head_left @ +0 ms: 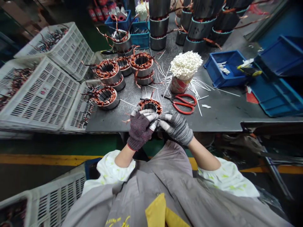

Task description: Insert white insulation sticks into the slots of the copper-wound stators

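Note:
A round motor stator point(150, 106) with copper windings sits at the near edge of the dark workbench point(222, 110). My left hand point(140, 129), in a dark speckled glove with white fingertips, is closed on its near rim. My right hand point(176, 126), in a grey glove, has its fingers curled against the stator's right side, pinching at the windings. What the fingertips pinch is too small to make out. Both hands touch each other over the stator.
Several more wound stators point(107, 71) stand behind it. A cup of white sleeves point(185, 67) and red scissors point(186, 103) lie to the right. Blue bins point(226, 67) stand at the right, white slotted crates point(47, 91) at the left, tall stators point(201, 28) at the back.

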`<state>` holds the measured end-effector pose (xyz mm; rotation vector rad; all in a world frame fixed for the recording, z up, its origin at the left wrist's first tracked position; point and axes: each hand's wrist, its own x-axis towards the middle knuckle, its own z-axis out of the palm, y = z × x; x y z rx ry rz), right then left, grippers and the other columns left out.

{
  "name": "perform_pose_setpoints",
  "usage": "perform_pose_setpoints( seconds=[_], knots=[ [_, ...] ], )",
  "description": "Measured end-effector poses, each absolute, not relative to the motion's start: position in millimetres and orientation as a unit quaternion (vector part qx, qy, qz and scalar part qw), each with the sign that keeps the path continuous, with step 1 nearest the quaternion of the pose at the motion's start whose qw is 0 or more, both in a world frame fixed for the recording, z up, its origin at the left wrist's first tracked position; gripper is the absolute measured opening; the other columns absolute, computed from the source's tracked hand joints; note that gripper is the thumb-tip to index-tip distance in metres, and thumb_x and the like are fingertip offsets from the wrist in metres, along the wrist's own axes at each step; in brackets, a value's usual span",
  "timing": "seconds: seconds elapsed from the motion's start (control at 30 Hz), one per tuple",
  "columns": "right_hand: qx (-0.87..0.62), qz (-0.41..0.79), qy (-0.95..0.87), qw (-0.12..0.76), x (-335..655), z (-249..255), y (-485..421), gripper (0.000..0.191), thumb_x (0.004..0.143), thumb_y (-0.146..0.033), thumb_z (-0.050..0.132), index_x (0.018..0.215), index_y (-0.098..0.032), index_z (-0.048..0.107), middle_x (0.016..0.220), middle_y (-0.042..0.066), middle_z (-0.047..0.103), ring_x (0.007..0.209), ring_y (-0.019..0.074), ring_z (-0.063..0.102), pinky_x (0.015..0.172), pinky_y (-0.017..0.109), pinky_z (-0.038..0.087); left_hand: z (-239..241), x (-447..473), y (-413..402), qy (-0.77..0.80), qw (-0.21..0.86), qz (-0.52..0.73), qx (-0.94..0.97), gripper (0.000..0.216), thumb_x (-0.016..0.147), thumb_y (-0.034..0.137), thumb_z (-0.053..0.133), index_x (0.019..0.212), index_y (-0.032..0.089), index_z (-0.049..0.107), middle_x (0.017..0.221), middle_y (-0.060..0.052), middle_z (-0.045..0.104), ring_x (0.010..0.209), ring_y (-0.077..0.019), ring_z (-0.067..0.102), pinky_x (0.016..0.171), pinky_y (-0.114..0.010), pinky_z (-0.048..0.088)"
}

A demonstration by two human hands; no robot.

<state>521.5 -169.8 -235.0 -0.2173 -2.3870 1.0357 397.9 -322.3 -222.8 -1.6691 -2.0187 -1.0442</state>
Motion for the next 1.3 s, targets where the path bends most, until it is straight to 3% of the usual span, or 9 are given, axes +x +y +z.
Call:
perform_pose_setpoints(
  seconds=[0.13, 0.33, 0.4, 0.5, 0.57, 0.77, 0.9, 1.1, 1.3],
  knots=[
    [-0.09, 0.25, -0.919, 0.292, 518, -220, -172, 0.031, 0.096, -0.039, 0.058, 0.078, -0.02, 0.073, 0.076, 0.008, 0.067, 0.072, 0.0215, 0.06, 0.073, 0.037, 0.048, -221, 401, -319, -0.752, 0.145, -0.328, -0.553, 0.023, 0.092, 0.032, 0.06, 0.11, 0.023, 0.072, 0.12, -0.007, 0.076, 0.124, -0.0271, 0.064, 0.113, -0.051, 0.039],
    [-0.129, 0.461, -0.678, 0.558, 525, -199, -160, 0.027, 0.102, -0.035, 0.056, 0.078, -0.025, 0.064, 0.073, -0.002, 0.065, 0.067, 0.016, 0.061, 0.067, 0.031, 0.051, -216, 407, -315, -0.786, 0.132, -0.326, -0.509, 0.017, 0.095, 0.033, 0.061, 0.104, 0.024, 0.072, 0.117, -0.006, 0.076, 0.121, -0.025, 0.065, 0.11, -0.047, 0.041],
    [-0.101, 0.474, -0.714, 0.505, 531, -195, -151, 0.024, 0.102, -0.036, 0.057, 0.083, -0.026, 0.068, 0.079, -0.001, 0.068, 0.071, 0.0161, 0.063, 0.07, 0.032, 0.053, -217, 406, -315, -0.781, 0.145, -0.326, -0.513, 0.016, 0.096, 0.033, 0.062, 0.103, 0.024, 0.072, 0.116, -0.006, 0.076, 0.12, -0.025, 0.065, 0.11, -0.048, 0.041],
    [-0.033, 0.457, -0.856, 0.241, 535, -198, -146, 0.023, 0.097, -0.04, 0.063, 0.084, -0.023, 0.073, 0.084, 0.002, 0.069, 0.078, 0.0177, 0.065, 0.08, 0.036, 0.055, -222, 404, -319, -0.761, 0.164, -0.329, -0.535, 0.018, 0.097, 0.032, 0.061, 0.11, 0.023, 0.071, 0.118, -0.007, 0.075, 0.121, -0.0255, 0.065, 0.112, -0.049, 0.04],
    [-0.048, 0.501, -0.844, 0.184, 534, -205, -150, 0.025, 0.095, -0.043, 0.064, 0.085, -0.022, 0.073, 0.09, 0.004, 0.07, 0.084, 0.0191, 0.066, 0.084, 0.037, 0.055, -226, 401, -323, -0.75, 0.167, -0.33, -0.548, 0.019, 0.099, 0.03, 0.059, 0.114, 0.023, 0.069, 0.12, -0.007, 0.075, 0.122, -0.0245, 0.065, 0.114, -0.049, 0.039],
    [-0.161, 0.713, -0.658, 0.182, 529, -226, -178, 0.031, 0.095, -0.054, 0.06, 0.101, -0.026, 0.072, 0.082, 0.001, 0.071, 0.073, 0.0182, 0.066, 0.068, 0.033, 0.058, -233, 396, -333, -0.753, 0.182, -0.302, -0.555, 0.017, 0.099, 0.03, 0.06, 0.112, 0.021, 0.067, 0.117, -0.009, 0.075, 0.12, -0.0254, 0.066, 0.111, -0.049, 0.043],
    [-0.189, 0.645, -0.708, 0.217, 540, -229, -185, 0.026, 0.094, -0.049, 0.061, 0.091, -0.025, 0.072, 0.082, 0.003, 0.072, 0.075, 0.0192, 0.067, 0.072, 0.033, 0.059, -231, 396, -333, -0.753, 0.162, -0.3, -0.562, 0.016, 0.1, 0.03, 0.059, 0.111, 0.022, 0.067, 0.115, -0.008, 0.075, 0.117, -0.0244, 0.067, 0.109, -0.047, 0.045],
    [-0.151, 0.582, -0.759, 0.249, 527, -212, -175, 0.027, 0.099, -0.043, 0.054, 0.104, -0.023, 0.072, 0.099, 0.007, 0.076, 0.093, 0.0226, 0.071, 0.089, 0.038, 0.06, -228, 406, -334, -0.701, 0.173, -0.313, -0.617, 0.021, 0.098, 0.026, 0.061, 0.118, 0.021, 0.064, 0.121, -0.009, 0.073, 0.126, -0.0247, 0.064, 0.112, -0.047, 0.044],
    [-0.09, 0.473, -0.822, 0.303, 529, -227, -186, 0.04, 0.097, -0.033, 0.054, 0.135, -0.024, 0.063, 0.138, 0.01, 0.065, 0.128, 0.0293, 0.062, 0.114, 0.049, 0.048, -227, 401, -354, -0.732, 0.212, -0.252, -0.596, 0.039, 0.093, 0.021, 0.059, 0.132, 0.028, 0.062, 0.129, -0.008, 0.072, 0.132, -0.0302, 0.06, 0.126, -0.066, 0.015]
  ],
)
